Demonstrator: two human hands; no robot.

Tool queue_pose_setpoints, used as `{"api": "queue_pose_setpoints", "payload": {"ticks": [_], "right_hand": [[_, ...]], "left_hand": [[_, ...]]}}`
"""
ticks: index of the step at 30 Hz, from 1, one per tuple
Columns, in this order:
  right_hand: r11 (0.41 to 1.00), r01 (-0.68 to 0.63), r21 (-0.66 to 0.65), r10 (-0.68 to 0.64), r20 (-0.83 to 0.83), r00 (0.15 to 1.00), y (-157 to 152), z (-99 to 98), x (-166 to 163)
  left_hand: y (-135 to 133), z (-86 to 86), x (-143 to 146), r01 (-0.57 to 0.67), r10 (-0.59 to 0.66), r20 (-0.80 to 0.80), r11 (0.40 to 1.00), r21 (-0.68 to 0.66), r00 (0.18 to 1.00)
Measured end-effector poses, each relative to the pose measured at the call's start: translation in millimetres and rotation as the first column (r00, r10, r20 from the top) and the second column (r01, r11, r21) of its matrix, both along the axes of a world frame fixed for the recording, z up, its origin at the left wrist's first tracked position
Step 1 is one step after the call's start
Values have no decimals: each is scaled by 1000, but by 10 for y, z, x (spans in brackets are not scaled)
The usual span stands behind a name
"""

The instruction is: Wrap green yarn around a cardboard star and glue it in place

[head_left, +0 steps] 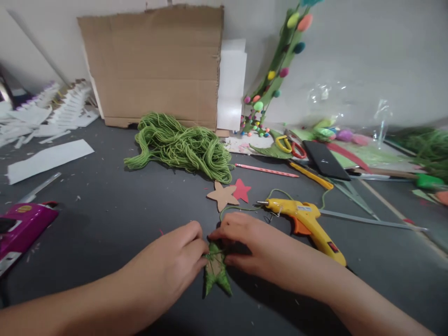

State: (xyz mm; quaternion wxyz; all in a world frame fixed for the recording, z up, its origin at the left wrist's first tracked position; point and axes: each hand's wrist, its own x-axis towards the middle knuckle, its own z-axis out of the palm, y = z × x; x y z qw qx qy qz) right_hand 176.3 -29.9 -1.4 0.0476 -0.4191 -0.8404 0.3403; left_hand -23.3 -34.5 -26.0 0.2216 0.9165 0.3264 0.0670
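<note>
A cardboard star (215,267) partly wrapped in green yarn is between my hands, two of its points toward me and its middle still bare brown. My left hand (180,256) is closed on its left edge, fingertips pinching there. From the right, my right hand (241,238) curls over the upper part, its thumb by the star's right side and a green yarn strand (241,208) at its fingers. The exact pinch is partly hidden. That strand runs off behind a yellow glue gun (304,219). Just beyond my hands lie a plain cardboard star (222,196) and a red star (242,190).
A heap of green yarn (182,147) lies before a cardboard sheet (154,70). Rightward are a striped pencil (268,170), a yellow cutter (311,175), scissors (290,147) and a black phone (325,160). A purple tool (28,231) and a white strip (49,161) are left.
</note>
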Motion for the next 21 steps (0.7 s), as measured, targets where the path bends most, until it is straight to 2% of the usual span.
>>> {"api": "queue_pose_setpoints", "payload": {"ticks": [4,7,9,12,15,18,21], "right_hand": [[999,5,40,-6,14,1000,-13,22,-13],[998,-3,68,2,20,1000,-27,33,-27],[997,-15,80,13,29,1000,-26,38,-31],[995,-37,96,33,38,999,-17,52,-30],[992,-60,111,55,45,997,-25,76,-28],[989,-67,129,61,51,997,-46,93,-24],[988,-67,139,62,46,997,-58,102,-18]], "left_hand": [[26,-45,-31,126,-103,-117,970,209,988],[59,1,-44,135,-74,-200,940,313,977],[73,61,-60,54,-1,-172,952,302,985],[84,120,-96,-97,109,-59,979,181,992],[99,115,-115,-134,135,2,984,119,991],[120,87,-91,-85,89,-13,977,195,996],[139,63,-55,-52,73,-54,946,319,996]]}}
